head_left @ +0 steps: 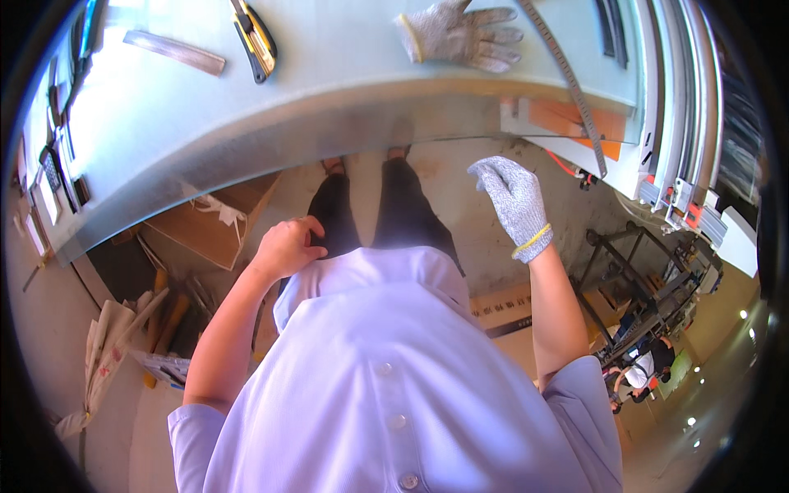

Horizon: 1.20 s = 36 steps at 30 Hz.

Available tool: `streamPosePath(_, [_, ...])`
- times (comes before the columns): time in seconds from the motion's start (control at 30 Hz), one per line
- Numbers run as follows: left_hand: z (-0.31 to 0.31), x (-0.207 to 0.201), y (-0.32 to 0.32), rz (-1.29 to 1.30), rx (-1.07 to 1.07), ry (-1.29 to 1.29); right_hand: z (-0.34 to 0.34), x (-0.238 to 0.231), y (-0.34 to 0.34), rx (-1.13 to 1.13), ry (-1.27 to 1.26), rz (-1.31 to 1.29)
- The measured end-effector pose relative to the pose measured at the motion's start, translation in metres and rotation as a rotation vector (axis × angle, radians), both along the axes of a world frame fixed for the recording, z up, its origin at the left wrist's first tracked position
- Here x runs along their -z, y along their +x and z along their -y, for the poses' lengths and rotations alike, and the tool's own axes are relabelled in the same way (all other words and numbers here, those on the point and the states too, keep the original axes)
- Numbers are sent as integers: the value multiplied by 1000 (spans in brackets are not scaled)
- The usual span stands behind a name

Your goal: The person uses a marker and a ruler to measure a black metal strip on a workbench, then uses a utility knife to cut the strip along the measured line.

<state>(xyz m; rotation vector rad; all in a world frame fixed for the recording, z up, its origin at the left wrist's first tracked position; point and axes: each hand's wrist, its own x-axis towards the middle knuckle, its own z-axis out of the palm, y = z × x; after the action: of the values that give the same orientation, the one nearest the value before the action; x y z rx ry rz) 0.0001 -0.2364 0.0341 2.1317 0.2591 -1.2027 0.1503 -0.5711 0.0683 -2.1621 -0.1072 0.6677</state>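
Note:
My left hand (pixel 288 245) is bare and rests against the hem of my white shirt near my hip, fingers curled loosely with nothing seen in them. My right hand (pixel 516 201) wears a grey knit glove with a yellow cuff band. It hangs in the air below the table edge, fingers relaxed and apart, holding nothing. A matching loose grey glove (pixel 460 34) lies flat on the pale worktable (pixel 329 90) above, beyond my right hand.
A yellow and black utility knife (pixel 255 37), a short metal ruler (pixel 174 52) and a long steel ruler (pixel 567 82) lie on the table. A cardboard box (pixel 215 222) sits under it. A metal cart frame (pixel 649 287) stands at right, another person beyond it.

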Motion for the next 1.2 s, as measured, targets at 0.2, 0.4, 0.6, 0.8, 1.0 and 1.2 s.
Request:
streamPosePath(0.2, [26, -29, 42, 332, -121, -301, -15, -10, 58, -103, 13, 229])
streamPosePath(0.4, [58, -16, 88, 509, 30, -221, -69, -10, 101, -61, -153, 739])
streamPosePath(0.6, [52, -28, 138, 603, -328, -301, -133, 6, 93, -159, -601, 741])
streamPosePath(0.8, [58, -48, 163, 605, -743, -544, -95, 3, 92, 126, 121, 542])
streamPosePath(1.0, [97, -70, 152, 345, -693, -1051, -56, -106, 3, 135, 510, 68])
streamPosePath(1.2, [123, -78, 114, 16, -375, -1184, -29, -89, -97, 427, 791, -101])
